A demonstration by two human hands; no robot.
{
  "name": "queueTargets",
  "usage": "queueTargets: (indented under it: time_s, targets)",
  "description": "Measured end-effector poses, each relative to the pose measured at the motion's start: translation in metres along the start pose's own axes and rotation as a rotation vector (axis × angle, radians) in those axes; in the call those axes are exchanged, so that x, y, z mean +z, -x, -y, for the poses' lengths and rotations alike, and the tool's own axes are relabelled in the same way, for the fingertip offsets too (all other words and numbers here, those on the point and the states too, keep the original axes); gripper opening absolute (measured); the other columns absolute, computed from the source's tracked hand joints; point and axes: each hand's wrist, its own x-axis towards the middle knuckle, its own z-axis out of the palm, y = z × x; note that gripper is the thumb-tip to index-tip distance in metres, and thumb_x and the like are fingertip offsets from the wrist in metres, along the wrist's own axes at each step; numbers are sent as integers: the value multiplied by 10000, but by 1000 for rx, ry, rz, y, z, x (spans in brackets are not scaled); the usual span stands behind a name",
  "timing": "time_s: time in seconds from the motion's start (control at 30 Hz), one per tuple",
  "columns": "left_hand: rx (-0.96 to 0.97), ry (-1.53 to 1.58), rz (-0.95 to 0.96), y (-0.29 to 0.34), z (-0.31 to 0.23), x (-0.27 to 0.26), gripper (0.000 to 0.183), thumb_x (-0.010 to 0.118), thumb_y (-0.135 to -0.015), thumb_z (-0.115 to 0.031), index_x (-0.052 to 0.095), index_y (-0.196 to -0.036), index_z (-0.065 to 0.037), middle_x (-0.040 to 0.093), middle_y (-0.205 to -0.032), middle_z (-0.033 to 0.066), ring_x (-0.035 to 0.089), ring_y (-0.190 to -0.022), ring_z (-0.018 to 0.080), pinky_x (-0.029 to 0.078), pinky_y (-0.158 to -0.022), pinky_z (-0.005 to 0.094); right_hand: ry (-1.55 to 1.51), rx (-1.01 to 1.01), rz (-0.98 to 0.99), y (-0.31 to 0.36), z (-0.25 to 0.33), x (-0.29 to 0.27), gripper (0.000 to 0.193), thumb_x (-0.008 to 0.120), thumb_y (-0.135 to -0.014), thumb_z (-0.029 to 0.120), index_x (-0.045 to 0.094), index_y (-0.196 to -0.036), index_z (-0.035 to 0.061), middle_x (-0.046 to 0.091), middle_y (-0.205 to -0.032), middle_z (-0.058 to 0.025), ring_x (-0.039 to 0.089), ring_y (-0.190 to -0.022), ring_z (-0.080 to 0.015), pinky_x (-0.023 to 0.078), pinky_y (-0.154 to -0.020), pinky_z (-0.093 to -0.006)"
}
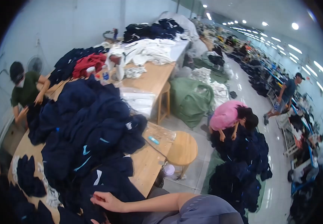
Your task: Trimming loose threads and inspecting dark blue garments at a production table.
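My right hand (108,202) reaches in from the lower right, its fingers curled closed on the edge of a navy garment (109,184). That garment lies at the near end of the table and has a small white patch on it. Just below, at the bottom edge of the picture, a bit of my left hand (105,221) shows against dark cloth; its fingers are mostly cut off. A big heap of navy garments (83,112) rises beyond my hands, several with light blue strips or white tags.
The wooden table (146,160) bears a light blue tool (153,139). Beside it stands a round wooden stool (182,147). A person in green (27,91) handles dark cloth at left; another in pink (226,115) bends over a dark floor pile (240,164). Someone walks at right.
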Motion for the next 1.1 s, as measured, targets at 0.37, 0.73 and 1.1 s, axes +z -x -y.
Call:
queueTargets:
  time_s: [0.37, 0.73, 1.1]
  targets:
    - [-376, 1022, -201, -9, -78, 19, 418, 599, -833, -47, 452, -1206, 70, 590, -992, 238, 592, -830, 319, 500, -745, 371, 285, -25, 36, 3, 14, -22, 290, 609, -866, 226, 497, -706, 11, 470, -598, 17, 408, -563, -56, 335, -507, -232]
    - [-348, 950, -290, -18, -85, 11, 284, 491, -933, -223, 586, -801, 9, 598, -802, 74, 571, -659, 100, 571, -678, 397, 51, 175, 122, 0, 6, 0, 112, 632, -840, 113, 600, -903, 25, 584, -771, 32, 506, -684, -24, 425, -612, -174]
    - [-250, 1167, -332, 4, -60, -18, 243, 452, -950, -181, 598, -964, 12, 631, -922, 79, 615, -841, 152, 532, -803, 401, -154, 448, 184, -12, -6, 22, 244, 521, -924, 224, 544, -773, 32, 314, -462, 70, 252, -346, -20, 191, -343, -204]
